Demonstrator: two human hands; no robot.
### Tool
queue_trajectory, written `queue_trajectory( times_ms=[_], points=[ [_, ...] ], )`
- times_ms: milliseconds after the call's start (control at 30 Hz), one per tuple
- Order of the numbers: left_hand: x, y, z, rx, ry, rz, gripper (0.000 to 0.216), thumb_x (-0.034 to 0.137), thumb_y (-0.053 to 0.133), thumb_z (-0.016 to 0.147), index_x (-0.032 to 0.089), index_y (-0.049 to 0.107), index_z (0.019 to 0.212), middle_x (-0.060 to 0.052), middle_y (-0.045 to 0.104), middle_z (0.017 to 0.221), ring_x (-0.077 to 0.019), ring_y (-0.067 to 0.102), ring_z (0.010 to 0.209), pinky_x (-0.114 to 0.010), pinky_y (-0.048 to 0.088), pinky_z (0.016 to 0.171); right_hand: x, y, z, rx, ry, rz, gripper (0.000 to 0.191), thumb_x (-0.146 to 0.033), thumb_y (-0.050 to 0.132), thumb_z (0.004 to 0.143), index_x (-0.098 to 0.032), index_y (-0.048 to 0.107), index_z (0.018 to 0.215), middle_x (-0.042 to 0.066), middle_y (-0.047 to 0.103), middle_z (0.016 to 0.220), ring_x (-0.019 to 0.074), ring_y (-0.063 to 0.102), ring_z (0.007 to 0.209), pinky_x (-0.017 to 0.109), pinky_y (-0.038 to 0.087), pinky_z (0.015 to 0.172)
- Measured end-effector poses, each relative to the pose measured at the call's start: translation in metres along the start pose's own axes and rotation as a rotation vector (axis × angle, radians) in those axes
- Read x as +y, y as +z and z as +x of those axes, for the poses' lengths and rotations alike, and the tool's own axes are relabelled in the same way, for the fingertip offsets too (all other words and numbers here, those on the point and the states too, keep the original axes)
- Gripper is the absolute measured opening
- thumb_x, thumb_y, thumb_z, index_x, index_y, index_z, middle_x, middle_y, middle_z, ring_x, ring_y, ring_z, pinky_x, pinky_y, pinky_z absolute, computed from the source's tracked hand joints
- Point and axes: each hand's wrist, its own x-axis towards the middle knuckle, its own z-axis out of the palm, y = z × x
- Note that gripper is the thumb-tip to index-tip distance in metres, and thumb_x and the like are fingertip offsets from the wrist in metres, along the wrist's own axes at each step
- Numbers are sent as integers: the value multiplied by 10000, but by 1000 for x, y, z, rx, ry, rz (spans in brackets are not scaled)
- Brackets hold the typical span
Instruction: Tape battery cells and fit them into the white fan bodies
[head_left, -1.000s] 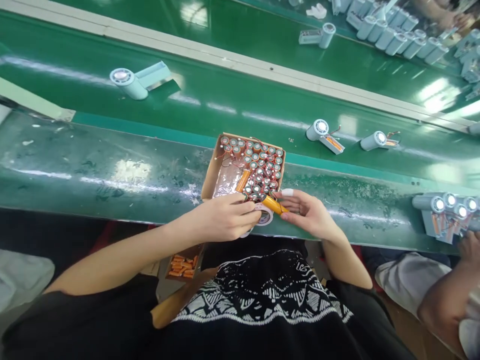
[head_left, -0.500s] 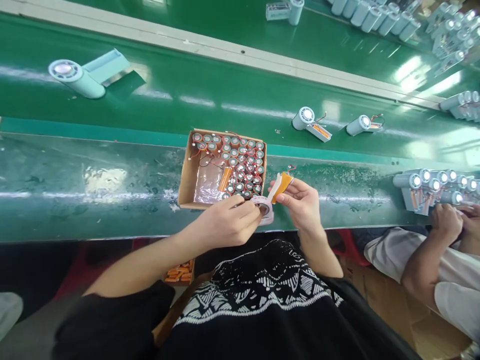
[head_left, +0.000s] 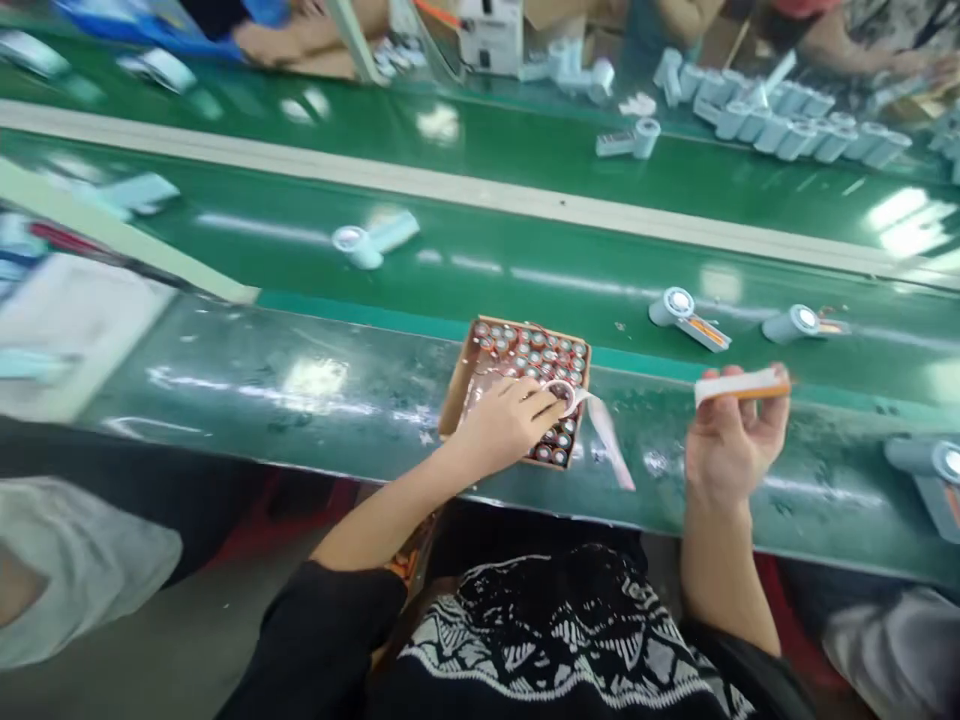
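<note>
My left hand [head_left: 504,425] is closed on a roll of white double-sided tape [head_left: 571,406] over the box of batteries. A loose tail of tape hangs from the roll to the right. My right hand [head_left: 729,450] grips an orange battery [head_left: 756,393] with a strip of white tape along its side, raised over the right of the bench. Beneath my left hand, an open cardboard box [head_left: 456,385] contains several round motors [head_left: 559,440] standing upright with red wires; part of its inside is hidden by the hand.
Pale blue fan bodies lie on the green belt: one at left [head_left: 360,245], two at right, the nearer [head_left: 679,305] showing an orange battery. Another fan body [head_left: 930,465] stands at the right edge. Co-workers sit on both sides and across. A pale post [head_left: 150,245] slants at left.
My hands have moved apart: the right has carried the taped battery away to the right, while the left keeps the roll above the box. The view has shifted, showing more at left and top.
</note>
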Motion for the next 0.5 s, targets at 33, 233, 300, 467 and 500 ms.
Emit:
queue_trajectory(
  times_ms=[33, 233, 300, 467, 500],
  points=[
    [-17, -1, 0, -25, -21, -34, 225, 217, 628, 1084, 144, 740, 1264, -94, 802, 1143, -218, 651, 993, -390, 528, 871, 5, -5, -4, -29, 65, 11, 770, -347, 977, 714, -347, 658, 1415, 42, 783, 1182, 237, 793, 1071, 473, 666, 1000],
    [-119, -11, -2, 5, -236, -327, 370, 485, 614, 1102, 205, 780, 1278, -97, 818, 1241, -224, 735, 1140, -421, 587, 1028, 28, -43, -31, -34, 206, -13, 785, -242, 998, 623, -390, 656, 1315, 15, 816, 1052, 247, 828, 951, 510, 700, 914],
    [-166, -19, 0, 59, -493, -124, 422, 473, 525, 1136, 160, 806, 1171, -94, 833, 1163, -200, 730, 1092, -380, 568, 1002, 27, -52, -27, -3, 171, -24, 777, -219, 1004, 584, -400, 650, 1252, -8, 816, 1028, 251, 833, 924, 503, 709, 888],
    [-279, -45, 0, 59, -794, 232, 477, 462, 459, 1161, 81, 742, 1122, -111, 776, 1159, -189, 688, 1105, -396, 555, 1040, 21, -57, -16, 46, 153, -54, 714, -227, 1033, 523, -357, 668, 1123, 3, 821, 956, 296, 838, 881, 576, 710, 917],
    [-293, -49, 0, 3, -820, 251, 391, 458, 558, 1130, 107, 728, 1160, -101, 754, 1184, -194, 700, 1082, -409, 587, 1017, 21, -58, -16, 60, 149, -64, 692, -234, 1041, 520, -346, 683, 1101, 14, 822, 947, 310, 838, 884, 592, 709, 924]
  ],
)
